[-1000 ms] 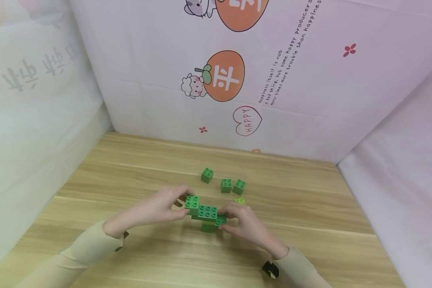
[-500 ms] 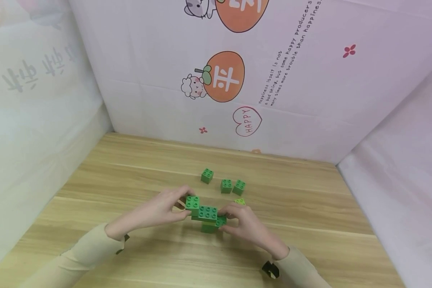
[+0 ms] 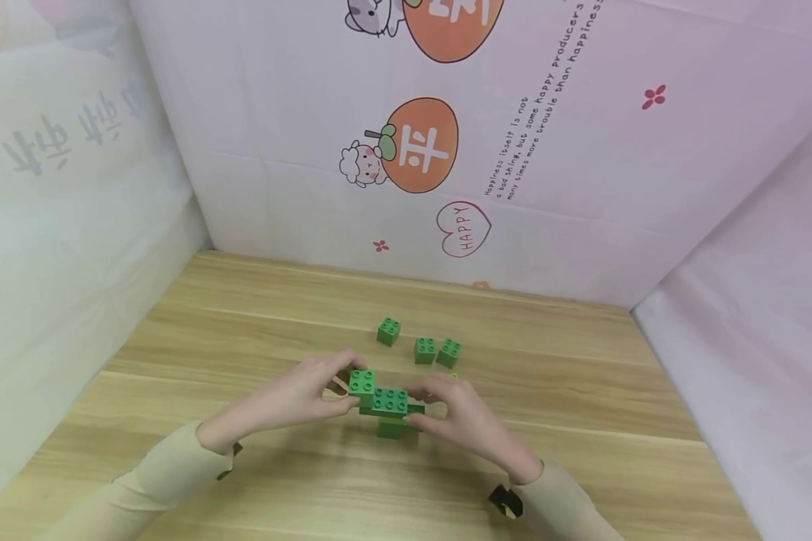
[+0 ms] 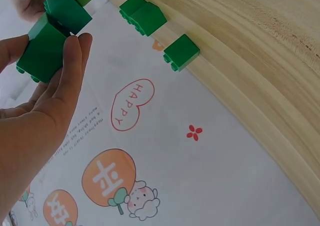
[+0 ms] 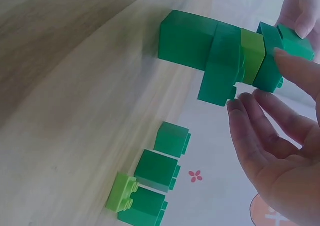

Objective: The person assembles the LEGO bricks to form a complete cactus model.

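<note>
A brick stack stands mid-table. Its base is a square green building brick (image 5: 185,40), with a longer green brick (image 5: 220,65) on it that juts out sideways. Above come a lime brick (image 5: 253,55) and a dark green six-stud brick (image 3: 390,400). At the top left sits a brighter green four-stud brick (image 3: 362,382), which my left hand (image 3: 307,391) pinches between thumb and fingers. My right hand (image 3: 470,421) surrounds the right end of the stack. Its thumb overlaps the six-stud brick in the right wrist view, its other fingers loosely extended beside the stack.
Behind the stack stand three loose green bricks: one on the left (image 3: 389,331), one in the middle (image 3: 425,350) and one on the right (image 3: 449,352). A lime brick (image 5: 120,192) lies near them, mostly hidden by my right hand in the head view. Printed cloth (image 3: 298,210) walls the wooden table.
My right hand has let go of the jutting lower brick, and its thumb and fingers have spread and risen toward the six-stud brick. My left hand keeps its pinch almost unmoved.
</note>
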A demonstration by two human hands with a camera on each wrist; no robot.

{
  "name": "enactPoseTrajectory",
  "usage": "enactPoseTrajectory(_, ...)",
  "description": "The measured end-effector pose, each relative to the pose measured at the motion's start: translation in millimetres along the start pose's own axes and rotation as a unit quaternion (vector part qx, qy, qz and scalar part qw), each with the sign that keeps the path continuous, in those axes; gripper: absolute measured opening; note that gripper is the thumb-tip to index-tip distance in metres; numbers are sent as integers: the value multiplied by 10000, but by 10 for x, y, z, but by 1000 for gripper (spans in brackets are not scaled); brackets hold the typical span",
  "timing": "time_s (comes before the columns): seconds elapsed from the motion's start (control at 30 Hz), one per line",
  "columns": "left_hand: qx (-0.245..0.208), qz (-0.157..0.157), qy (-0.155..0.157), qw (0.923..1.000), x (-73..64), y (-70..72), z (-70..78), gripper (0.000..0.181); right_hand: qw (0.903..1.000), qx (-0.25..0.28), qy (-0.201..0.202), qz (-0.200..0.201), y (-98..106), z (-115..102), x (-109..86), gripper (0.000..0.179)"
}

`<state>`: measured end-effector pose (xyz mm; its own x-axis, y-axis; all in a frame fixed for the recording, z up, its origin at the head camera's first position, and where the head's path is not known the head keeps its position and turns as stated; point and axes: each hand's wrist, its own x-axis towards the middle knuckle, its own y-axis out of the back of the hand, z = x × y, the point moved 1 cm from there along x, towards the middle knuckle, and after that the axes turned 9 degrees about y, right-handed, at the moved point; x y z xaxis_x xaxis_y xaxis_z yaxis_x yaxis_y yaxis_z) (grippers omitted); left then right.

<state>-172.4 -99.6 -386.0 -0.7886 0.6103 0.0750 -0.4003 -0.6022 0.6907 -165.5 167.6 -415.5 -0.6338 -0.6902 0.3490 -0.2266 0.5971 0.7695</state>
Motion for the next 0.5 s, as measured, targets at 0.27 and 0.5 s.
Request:
enactPoseTrajectory(0.27,-38,8,39,10000,0,-7,-15,33,9999,118,-36,31,-16,-30,41,37)
enactPoseTrajectory(0.5,-47,68,8,10000,-4,4,-16,34,9997,219,-27,71,-40,-20,51,31)
